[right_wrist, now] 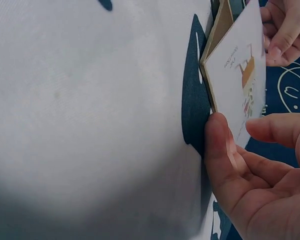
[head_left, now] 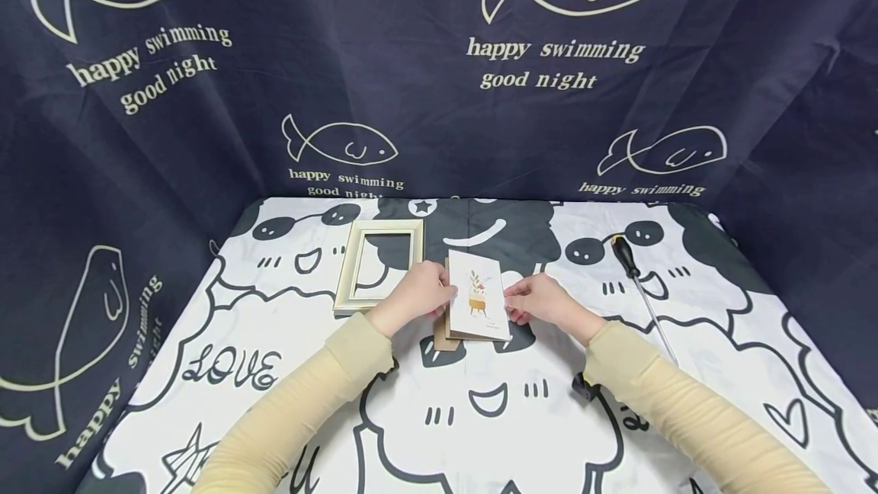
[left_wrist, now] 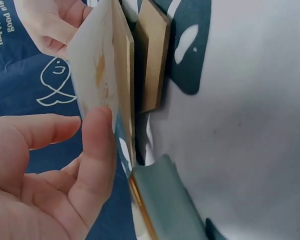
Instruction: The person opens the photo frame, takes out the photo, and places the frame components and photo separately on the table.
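Observation:
A white picture card (head_left: 473, 296) printed with a potted plant lies over a brown backing board (left_wrist: 124, 75) in the middle of the table. A narrower brown stand flap (left_wrist: 155, 60) juts out behind the board. At the card's left side, my left hand (head_left: 421, 292) pinches the edge, with the thumb at the printed face. My right hand (head_left: 545, 303) holds the opposite edge with thumb and forefinger tips. In the right wrist view, these fingertips (right_wrist: 217, 125) sit right at the card's border. The other fingers of both hands are bent and partly hidden.
An empty cream picture frame (head_left: 348, 269) lies just left of the card, behind my left hand. Beyond my right hand lies a screwdriver (head_left: 627, 258) with a black handle. The table bears a black-and-white patterned cloth (head_left: 309, 380); a dark blue curtain (head_left: 425, 59) hangs behind.

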### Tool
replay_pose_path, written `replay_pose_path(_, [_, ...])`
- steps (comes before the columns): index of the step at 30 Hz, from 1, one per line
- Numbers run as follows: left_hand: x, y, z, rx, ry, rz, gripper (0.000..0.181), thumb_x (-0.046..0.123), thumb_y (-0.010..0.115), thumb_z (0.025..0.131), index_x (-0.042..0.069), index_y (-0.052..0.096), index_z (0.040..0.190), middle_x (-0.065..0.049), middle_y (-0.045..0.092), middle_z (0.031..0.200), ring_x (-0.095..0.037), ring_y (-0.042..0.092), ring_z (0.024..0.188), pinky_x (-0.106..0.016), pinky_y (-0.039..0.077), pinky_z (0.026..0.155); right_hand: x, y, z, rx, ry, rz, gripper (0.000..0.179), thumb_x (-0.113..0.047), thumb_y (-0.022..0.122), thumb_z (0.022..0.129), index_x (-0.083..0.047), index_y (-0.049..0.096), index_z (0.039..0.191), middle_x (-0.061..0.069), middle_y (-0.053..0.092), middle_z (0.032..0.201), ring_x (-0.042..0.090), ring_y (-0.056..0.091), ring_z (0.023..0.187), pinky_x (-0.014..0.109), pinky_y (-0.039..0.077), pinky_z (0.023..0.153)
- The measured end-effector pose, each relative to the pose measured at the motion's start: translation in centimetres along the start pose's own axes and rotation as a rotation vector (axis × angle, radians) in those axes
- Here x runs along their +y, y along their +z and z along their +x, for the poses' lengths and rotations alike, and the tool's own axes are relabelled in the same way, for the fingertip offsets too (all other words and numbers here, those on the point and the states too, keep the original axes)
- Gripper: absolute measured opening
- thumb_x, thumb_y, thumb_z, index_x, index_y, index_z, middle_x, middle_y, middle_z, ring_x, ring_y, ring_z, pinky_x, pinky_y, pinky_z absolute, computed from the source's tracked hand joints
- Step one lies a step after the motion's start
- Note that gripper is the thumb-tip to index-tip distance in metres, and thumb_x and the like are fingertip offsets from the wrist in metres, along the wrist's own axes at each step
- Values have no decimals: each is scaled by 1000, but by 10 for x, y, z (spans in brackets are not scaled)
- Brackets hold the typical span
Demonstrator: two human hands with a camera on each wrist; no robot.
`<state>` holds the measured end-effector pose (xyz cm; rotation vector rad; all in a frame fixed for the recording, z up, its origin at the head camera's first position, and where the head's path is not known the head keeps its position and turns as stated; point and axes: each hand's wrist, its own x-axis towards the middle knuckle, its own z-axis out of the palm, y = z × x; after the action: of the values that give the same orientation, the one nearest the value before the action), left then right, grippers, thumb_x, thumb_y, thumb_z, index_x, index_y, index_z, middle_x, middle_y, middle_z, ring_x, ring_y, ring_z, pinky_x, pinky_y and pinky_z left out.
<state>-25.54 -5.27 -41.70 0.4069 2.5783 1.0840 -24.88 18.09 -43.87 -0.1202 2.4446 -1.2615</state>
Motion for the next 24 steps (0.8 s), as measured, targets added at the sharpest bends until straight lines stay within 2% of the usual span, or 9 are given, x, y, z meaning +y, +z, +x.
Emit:
replay_pose_path(5, [-3,3,5,-10,-29,-199,13,10,58,90,2,55,81,-8,65,59,-16,63,47,-29,54,49,0,0,-1,0,1,-3,26,-3,61,87,14,62,106,14,68,73,16,66,61,30,56,60])
replay_pose_path(11, [-1,7,8,-21,-104,-411,10,8,55,90,-2,54,87,-9,60,57,-14,59,43,-31,55,51,0,0,-2,2,4,5,27,-3,60,87,15,61,107,14,68,73,17,66,61,31,56,60])
replay_pose_path(14, [0,8,9,-24,-122,-459,11,7,54,91,-4,55,90,-9,59,58,-13,59,45,-31,55,52,0,0,-2,5,8,6,27,-3,60,87,15,61,107,15,68,74,17,66,61,31,56,60])
replay_pose_path(24, [2,10,10,11,-130,-472,15,4,52,90,-8,59,95,-6,55,58,-12,57,46,-27,54,51,2,-1,-1,-7,4,25,29,-3,60,87,15,60,110,15,69,76,15,66,62,30,56,61])
